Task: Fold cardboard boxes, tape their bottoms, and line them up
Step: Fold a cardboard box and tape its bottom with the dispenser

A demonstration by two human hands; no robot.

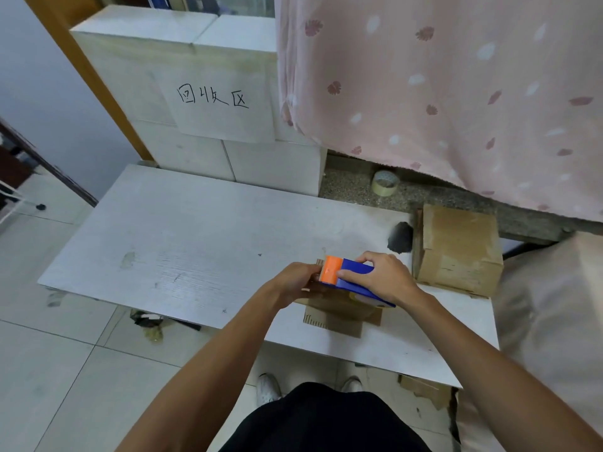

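At near edge of surface (195, 239) you taped: R grip (381, 278) clasped dispenser (350, 279), L grip (293, 282) held box (339, 318); next prob. needed steady pull.

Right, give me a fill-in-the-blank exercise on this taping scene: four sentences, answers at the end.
1. The tape dispenser gripped by the right hand is blue and ____.
2. The small box held by the left hand is made of ____.
3. The spare tape roll lies on the ledge below a ____ curtain.
4. The bigger box stands on the table to the ____ of both hands.

Missing words: orange; cardboard; pink; right.
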